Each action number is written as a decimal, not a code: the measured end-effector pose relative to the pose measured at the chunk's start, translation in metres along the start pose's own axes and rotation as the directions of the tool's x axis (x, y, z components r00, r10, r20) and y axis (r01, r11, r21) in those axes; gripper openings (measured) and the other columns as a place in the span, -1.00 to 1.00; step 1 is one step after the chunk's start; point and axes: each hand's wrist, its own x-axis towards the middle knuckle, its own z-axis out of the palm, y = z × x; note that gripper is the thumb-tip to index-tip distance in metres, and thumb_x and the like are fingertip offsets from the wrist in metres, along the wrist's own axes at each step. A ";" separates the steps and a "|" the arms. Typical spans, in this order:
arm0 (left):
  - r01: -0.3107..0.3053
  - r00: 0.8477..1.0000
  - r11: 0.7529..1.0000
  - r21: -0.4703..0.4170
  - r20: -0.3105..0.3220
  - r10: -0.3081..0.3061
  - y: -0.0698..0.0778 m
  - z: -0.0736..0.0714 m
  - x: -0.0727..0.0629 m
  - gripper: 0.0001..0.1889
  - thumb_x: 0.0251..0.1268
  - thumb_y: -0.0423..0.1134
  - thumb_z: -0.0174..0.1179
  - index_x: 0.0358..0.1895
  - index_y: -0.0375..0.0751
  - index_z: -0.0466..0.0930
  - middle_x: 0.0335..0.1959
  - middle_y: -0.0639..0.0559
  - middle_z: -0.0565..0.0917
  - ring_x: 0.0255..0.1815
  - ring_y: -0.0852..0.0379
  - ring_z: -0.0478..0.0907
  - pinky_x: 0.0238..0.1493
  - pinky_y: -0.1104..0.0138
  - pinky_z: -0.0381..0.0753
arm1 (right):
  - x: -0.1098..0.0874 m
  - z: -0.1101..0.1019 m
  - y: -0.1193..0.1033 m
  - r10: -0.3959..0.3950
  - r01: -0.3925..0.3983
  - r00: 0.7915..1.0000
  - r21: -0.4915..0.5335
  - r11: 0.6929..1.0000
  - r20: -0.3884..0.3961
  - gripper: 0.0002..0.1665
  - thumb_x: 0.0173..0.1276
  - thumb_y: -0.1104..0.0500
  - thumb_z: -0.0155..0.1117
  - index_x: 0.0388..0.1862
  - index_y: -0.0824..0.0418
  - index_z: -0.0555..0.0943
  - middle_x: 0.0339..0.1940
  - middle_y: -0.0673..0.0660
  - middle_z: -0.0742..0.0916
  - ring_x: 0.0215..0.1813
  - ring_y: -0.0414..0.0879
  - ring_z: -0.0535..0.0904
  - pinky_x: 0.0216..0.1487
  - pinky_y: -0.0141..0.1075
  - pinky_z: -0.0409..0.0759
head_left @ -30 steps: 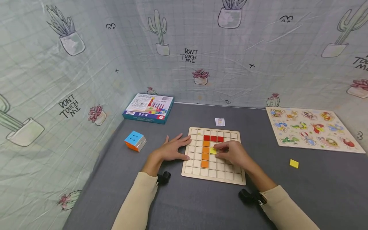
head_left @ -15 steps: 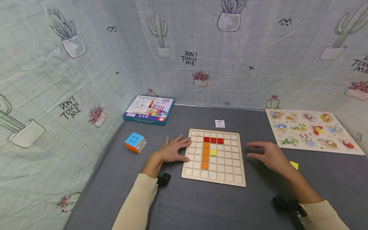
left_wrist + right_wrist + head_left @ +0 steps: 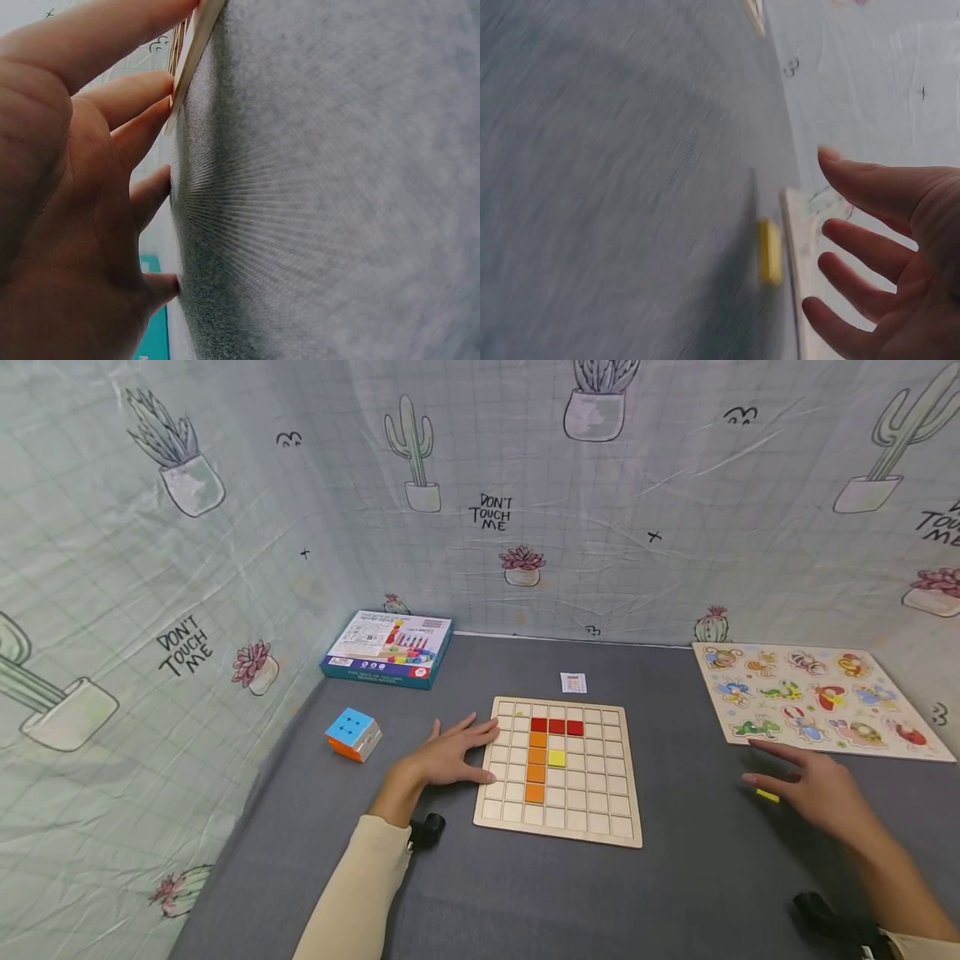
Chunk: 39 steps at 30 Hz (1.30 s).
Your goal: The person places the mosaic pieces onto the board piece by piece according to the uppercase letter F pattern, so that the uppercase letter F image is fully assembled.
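Note:
A wooden grid board (image 3: 592, 797) lies mid-table, with a row of red tiles (image 3: 557, 726), a column of orange tiles (image 3: 536, 772) and one yellow tile (image 3: 556, 757) in its cells. My left hand (image 3: 450, 753) rests at the board's left edge, fingers spread, fingertips touching the rim; the left wrist view shows these fingers against the board's edge (image 3: 196, 52). Over on the right, my right hand (image 3: 821, 785) hovers above a loose yellow tile (image 3: 767, 796), thumb and fingers apart and holding nothing. In the right wrist view that tile (image 3: 769, 252) lies on the cloth beyond the fingertips.
A wooden insect puzzle board (image 3: 817, 697) lies at the back right, just beyond the loose tile. A small printed card (image 3: 573, 682) is behind the grid board. At left are a puzzle cube (image 3: 352, 733) and a flat game box (image 3: 388, 647). Patterned cloth hangs behind.
My right hand has let go of the yellow tile on the grid board and moved right to the loose yellow tile. The left hand has stayed at the board's edge.

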 end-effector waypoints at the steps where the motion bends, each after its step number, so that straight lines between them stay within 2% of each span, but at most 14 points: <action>1: -0.001 1.000 1.000 0.001 0.001 0.001 0.000 0.000 0.000 -0.09 0.24 0.18 0.34 0.62 0.10 0.15 0.71 0.22 0.06 0.77 -0.05 -0.26 0.59 -0.38 -0.52 | -0.001 0.000 0.005 0.005 -0.005 1.000 -0.013 1.000 0.017 -0.05 0.36 -0.23 0.38 0.48 0.36 0.38 0.36 0.72 0.40 0.14 0.59 0.51 -0.09 0.23 0.53; 4: -0.002 1.000 1.000 0.002 0.000 0.002 -0.001 0.001 0.000 -0.09 0.24 0.19 0.34 0.62 0.09 0.15 0.70 0.21 0.06 0.77 -0.06 -0.25 0.58 -0.39 -0.51 | -0.002 0.003 0.014 0.015 -0.012 0.998 -0.040 0.999 0.057 0.03 0.33 -0.30 0.37 0.50 0.37 0.34 0.35 0.73 0.38 0.20 0.61 0.45 -0.01 0.32 0.48; 9: 0.002 1.000 1.000 0.001 -0.002 -0.002 -0.001 0.001 0.001 -0.09 0.24 0.19 0.34 0.62 0.10 0.15 0.70 0.21 0.06 0.77 -0.06 -0.26 0.58 -0.38 -0.52 | -0.005 0.010 0.023 0.029 -0.027 0.996 -0.031 0.999 0.080 0.13 0.27 -0.35 0.39 0.53 0.36 0.28 0.38 0.73 0.36 0.29 0.69 0.33 0.06 0.39 0.43; 17: 0.006 1.000 1.000 0.001 0.003 -0.006 0.001 -0.001 0.001 -0.09 0.24 0.18 0.34 0.62 0.12 0.14 0.70 0.23 0.06 0.78 -0.04 -0.27 0.59 -0.36 -0.54 | -0.010 0.011 0.023 0.063 -0.060 0.995 -0.046 0.997 0.072 0.12 0.28 -0.38 0.36 0.53 0.33 0.31 0.39 0.69 0.38 0.31 0.69 0.31 0.07 0.40 0.41; 22: -0.001 1.000 1.000 0.000 0.007 0.001 0.000 -0.001 0.000 -0.09 0.25 0.18 0.34 0.62 0.10 0.14 0.70 0.21 0.06 0.78 -0.05 -0.26 0.59 -0.37 -0.53 | -0.014 0.014 0.020 0.059 -0.059 0.998 -0.035 0.998 0.012 -0.06 0.31 -0.30 0.38 0.43 0.32 0.46 0.36 0.63 0.46 0.30 0.65 0.35 0.07 0.38 0.40; 29: 0.003 1.000 1.000 -0.001 0.007 -0.003 0.001 0.000 0.000 -0.10 0.25 0.17 0.34 0.62 0.10 0.15 0.70 0.21 0.06 0.77 -0.06 -0.26 0.59 -0.37 -0.53 | -0.020 0.021 0.016 0.039 -0.043 0.993 -0.032 0.999 -0.110 -0.39 0.26 -0.08 0.49 0.14 0.30 0.71 0.23 0.62 0.55 0.24 0.62 0.45 0.01 0.32 0.39; 34: 0.006 1.000 1.000 0.004 0.008 -0.006 0.001 0.000 -0.001 -0.10 0.25 0.18 0.34 0.62 0.11 0.15 0.71 0.21 0.06 0.77 -0.06 -0.26 0.59 -0.38 -0.52 | -0.021 0.024 0.014 0.045 -0.049 0.988 -0.027 0.998 -0.149 -0.48 0.21 -0.01 0.54 0.04 0.29 0.76 0.19 0.61 0.58 0.22 0.60 0.48 -0.03 0.27 0.40; 39: 0.003 1.000 1.000 0.003 0.003 -0.003 0.001 0.000 -0.002 -0.11 0.26 0.17 0.34 0.62 0.11 0.15 0.71 0.21 0.06 0.77 -0.06 -0.25 0.58 -0.38 -0.51 | -0.021 0.023 0.012 0.040 -0.047 0.985 -0.034 0.998 -0.168 -0.50 0.19 -0.01 0.55 0.00 0.28 0.77 0.16 0.58 0.62 0.19 0.57 0.51 -0.05 0.24 0.41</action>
